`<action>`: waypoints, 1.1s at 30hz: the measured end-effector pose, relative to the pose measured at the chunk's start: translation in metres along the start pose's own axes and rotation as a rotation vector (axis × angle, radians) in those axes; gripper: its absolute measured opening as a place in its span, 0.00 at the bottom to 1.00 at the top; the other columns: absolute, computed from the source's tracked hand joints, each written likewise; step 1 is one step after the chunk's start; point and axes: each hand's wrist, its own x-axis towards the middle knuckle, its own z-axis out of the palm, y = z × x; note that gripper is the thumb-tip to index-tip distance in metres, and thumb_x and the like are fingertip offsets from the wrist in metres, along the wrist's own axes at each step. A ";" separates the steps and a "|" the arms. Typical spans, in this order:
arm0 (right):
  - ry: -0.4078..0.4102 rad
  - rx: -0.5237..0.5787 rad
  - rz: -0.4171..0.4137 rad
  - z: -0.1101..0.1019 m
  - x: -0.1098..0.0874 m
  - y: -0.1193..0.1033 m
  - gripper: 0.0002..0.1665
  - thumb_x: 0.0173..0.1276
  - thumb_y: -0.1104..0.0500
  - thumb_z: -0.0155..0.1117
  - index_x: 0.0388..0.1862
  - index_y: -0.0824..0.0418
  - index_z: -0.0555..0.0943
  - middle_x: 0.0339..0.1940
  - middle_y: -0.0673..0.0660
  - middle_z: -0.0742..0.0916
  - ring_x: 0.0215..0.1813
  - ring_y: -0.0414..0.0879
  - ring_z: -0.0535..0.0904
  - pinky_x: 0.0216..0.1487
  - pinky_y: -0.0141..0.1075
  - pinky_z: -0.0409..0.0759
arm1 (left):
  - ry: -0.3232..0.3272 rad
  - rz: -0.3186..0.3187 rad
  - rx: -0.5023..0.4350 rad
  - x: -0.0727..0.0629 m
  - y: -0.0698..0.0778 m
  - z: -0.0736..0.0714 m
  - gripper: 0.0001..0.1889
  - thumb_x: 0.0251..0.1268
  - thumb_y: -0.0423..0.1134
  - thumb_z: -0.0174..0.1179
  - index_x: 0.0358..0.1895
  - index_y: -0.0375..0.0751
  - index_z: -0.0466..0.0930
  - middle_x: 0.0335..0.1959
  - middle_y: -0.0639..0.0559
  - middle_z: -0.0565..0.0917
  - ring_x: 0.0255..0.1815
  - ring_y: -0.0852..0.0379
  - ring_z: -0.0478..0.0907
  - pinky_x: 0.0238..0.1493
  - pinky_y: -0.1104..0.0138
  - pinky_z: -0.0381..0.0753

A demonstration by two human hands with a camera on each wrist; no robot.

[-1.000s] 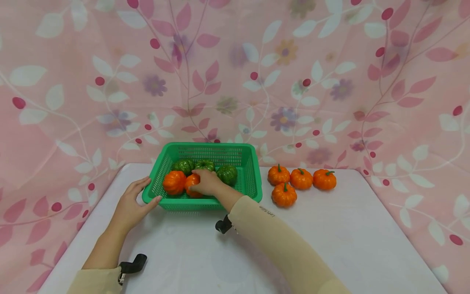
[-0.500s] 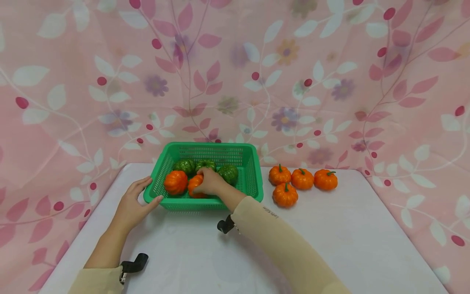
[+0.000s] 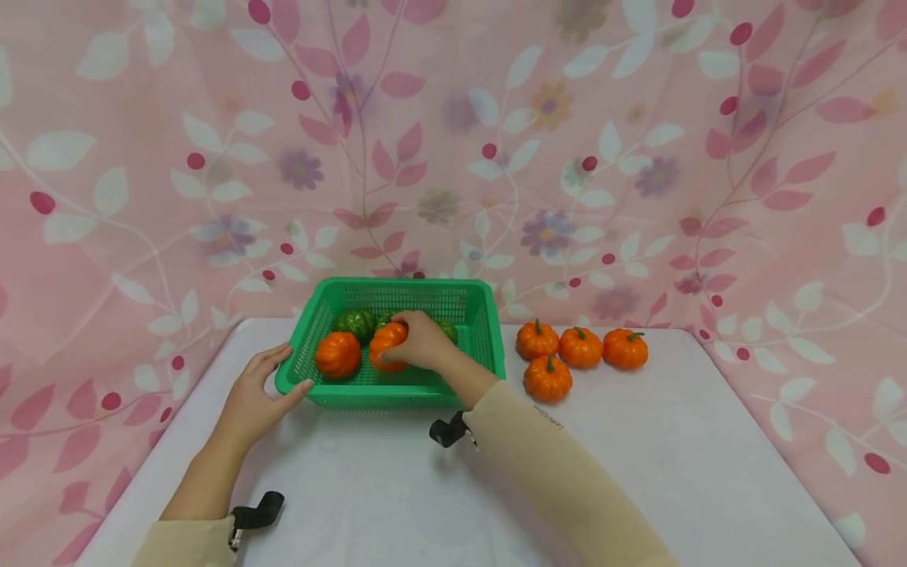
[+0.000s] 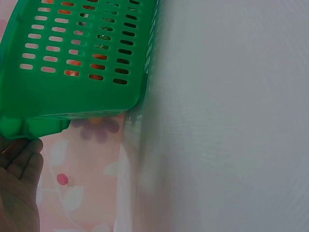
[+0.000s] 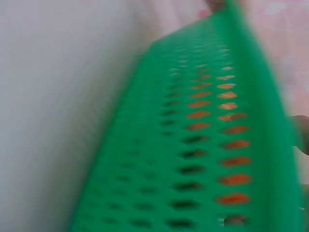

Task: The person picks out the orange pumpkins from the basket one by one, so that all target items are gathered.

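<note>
Inside the green plastic basket (image 3: 496, 339), my right hand (image 3: 425, 344) grips a small orange pumpkin (image 3: 386, 345) between thumb and fingers, held above the basket floor. A second orange pumpkin (image 3: 338, 354) sits to its left. Behind them lie several dark green pumpkins, the leftmost green pumpkin (image 3: 354, 324) showing best and the others partly hidden by my right hand. My left hand (image 3: 255, 402) rests at the basket's near left corner, fingers extended on the left rim and thumb at the front rim. In the left wrist view, its fingertips (image 4: 34, 147) touch the rim.
To the right of the basket, several orange pumpkins stand on the white-covered table (image 3: 638, 457): three in a back row, including the rightmost pumpkin (image 3: 625, 349), and a front pumpkin (image 3: 548, 378). A pink floral curtain (image 3: 453, 157) hangs close behind the basket.
My right hand has raised the orange pumpkin from the basket floor and shifted it slightly right, away from the other orange one. My left hand has stayed at the corner.
</note>
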 end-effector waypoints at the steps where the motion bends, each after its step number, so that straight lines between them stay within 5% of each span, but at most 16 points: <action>1: 0.006 0.000 -0.007 -0.006 -0.003 -0.001 0.44 0.58 0.51 0.78 0.72 0.59 0.71 0.63 0.57 0.78 0.56 0.51 0.78 0.52 0.40 0.83 | -0.002 -0.003 0.002 0.000 -0.001 0.000 0.39 0.60 0.50 0.71 0.70 0.32 0.69 0.70 0.38 0.70 0.70 0.32 0.65 0.62 0.32 0.66; 12: 0.130 0.123 -0.080 -0.078 -0.056 0.003 0.42 0.59 0.48 0.78 0.70 0.52 0.71 0.62 0.54 0.75 0.55 0.51 0.76 0.50 0.43 0.83 | -0.013 -0.008 -0.001 0.000 -0.001 0.000 0.39 0.62 0.51 0.70 0.70 0.31 0.69 0.70 0.38 0.70 0.70 0.32 0.64 0.63 0.32 0.65; 18: 0.151 0.199 -0.101 -0.116 -0.092 0.015 0.43 0.60 0.51 0.78 0.71 0.51 0.67 0.65 0.55 0.75 0.63 0.53 0.74 0.59 0.47 0.81 | -0.008 -0.005 0.005 0.000 -0.002 0.000 0.40 0.61 0.51 0.70 0.71 0.32 0.69 0.70 0.38 0.70 0.70 0.32 0.65 0.62 0.32 0.66; 25: 0.185 0.192 -0.038 -0.147 -0.129 0.040 0.47 0.60 0.49 0.77 0.72 0.50 0.62 0.68 0.57 0.72 0.65 0.59 0.74 0.59 0.51 0.81 | -0.005 0.001 0.009 0.001 -0.003 -0.001 0.40 0.61 0.51 0.70 0.71 0.32 0.68 0.70 0.37 0.70 0.70 0.32 0.65 0.62 0.32 0.66; 33: 0.261 0.119 -0.013 -0.171 -0.160 0.087 0.50 0.63 0.47 0.75 0.77 0.53 0.58 0.71 0.62 0.68 0.70 0.62 0.67 0.69 0.58 0.68 | -0.015 0.000 -0.002 0.001 -0.004 0.001 0.39 0.61 0.50 0.71 0.71 0.31 0.68 0.70 0.37 0.69 0.70 0.32 0.64 0.63 0.32 0.65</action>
